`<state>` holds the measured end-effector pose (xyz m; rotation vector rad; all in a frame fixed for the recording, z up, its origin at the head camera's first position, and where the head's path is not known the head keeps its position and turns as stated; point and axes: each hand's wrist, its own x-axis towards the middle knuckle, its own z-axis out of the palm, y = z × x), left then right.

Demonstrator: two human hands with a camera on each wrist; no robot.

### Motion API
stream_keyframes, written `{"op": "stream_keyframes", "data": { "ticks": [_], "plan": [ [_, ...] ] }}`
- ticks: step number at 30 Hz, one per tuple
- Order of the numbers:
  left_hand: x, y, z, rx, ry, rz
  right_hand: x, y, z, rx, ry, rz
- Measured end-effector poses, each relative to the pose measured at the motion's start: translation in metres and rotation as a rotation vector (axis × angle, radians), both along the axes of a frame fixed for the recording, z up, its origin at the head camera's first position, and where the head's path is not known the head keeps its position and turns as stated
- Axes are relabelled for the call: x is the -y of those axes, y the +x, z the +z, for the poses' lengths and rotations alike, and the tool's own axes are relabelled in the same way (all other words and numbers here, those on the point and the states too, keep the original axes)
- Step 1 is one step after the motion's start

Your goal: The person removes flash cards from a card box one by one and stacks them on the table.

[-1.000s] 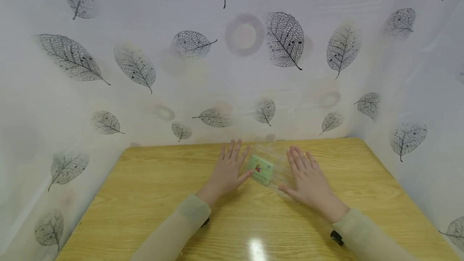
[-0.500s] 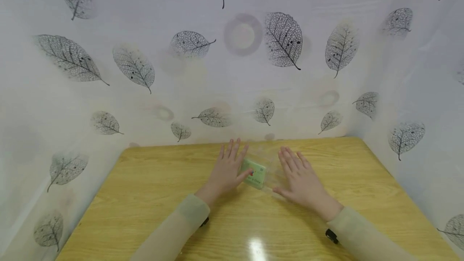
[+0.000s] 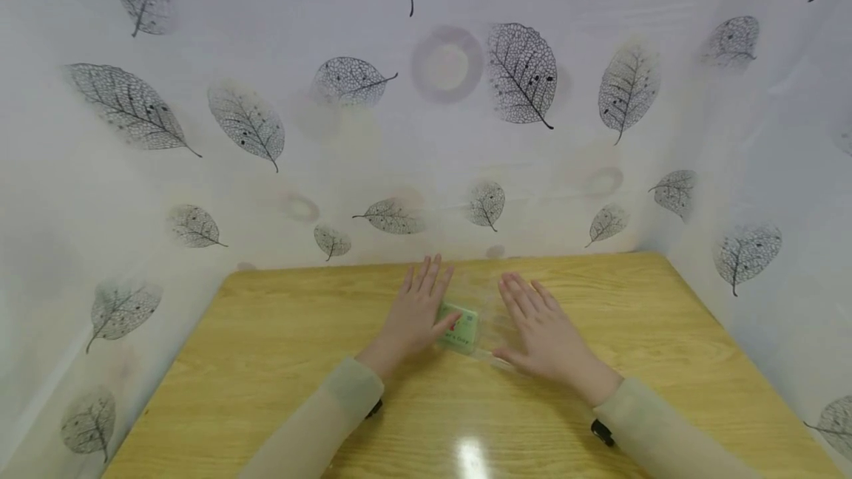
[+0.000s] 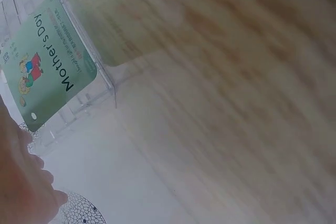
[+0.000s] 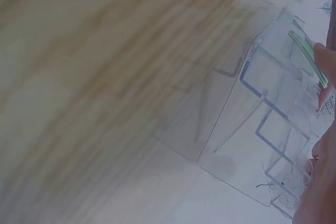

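Observation:
Between the two hands in the head view stands a clear plastic stepped display rack [image 3: 491,327]. A green card [image 4: 52,59] printed "Mother's Day", with a small cartoon figure, leans at its left part. My left hand [image 3: 413,316] is at the rack's left side with fingers straight, and its thumb overlaps the card in the head view. At the opposite side, my right hand [image 3: 547,335] has straight fingers close together, its thumb extended toward the rack's near edge. The right wrist view shows the rack's transparent tiers [image 5: 281,108] and the card edge-on behind a fingertip.
The glossy wooden table [image 3: 293,331] reflects a bright light near its front. A white curtain [image 3: 426,139] with leaf prints surrounds the table's back and both sides. Dark wrist devices sit under both sleeves [image 3: 665,435].
The rack and card have shifted left and slightly toward me, coming nearer the left hand. My right hand has moved left along with them, while the left hand has stayed almost in place.

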<state>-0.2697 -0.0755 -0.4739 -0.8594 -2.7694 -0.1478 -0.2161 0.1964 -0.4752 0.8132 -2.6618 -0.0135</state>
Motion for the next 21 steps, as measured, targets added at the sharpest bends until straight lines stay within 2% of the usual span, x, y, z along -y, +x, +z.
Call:
{"op": "stream_keyframes", "data": {
  "ticks": [13,21],
  "plan": [
    [0.014,0.006,0.002,-0.002,-0.101,0.008,0.008,-0.003,-0.002,-0.007,-0.019,0.046],
    [0.023,0.016,0.006,-0.009,-0.099,-0.003,0.012,-0.005,-0.002,-0.029,-0.008,0.069]
  ]
}}
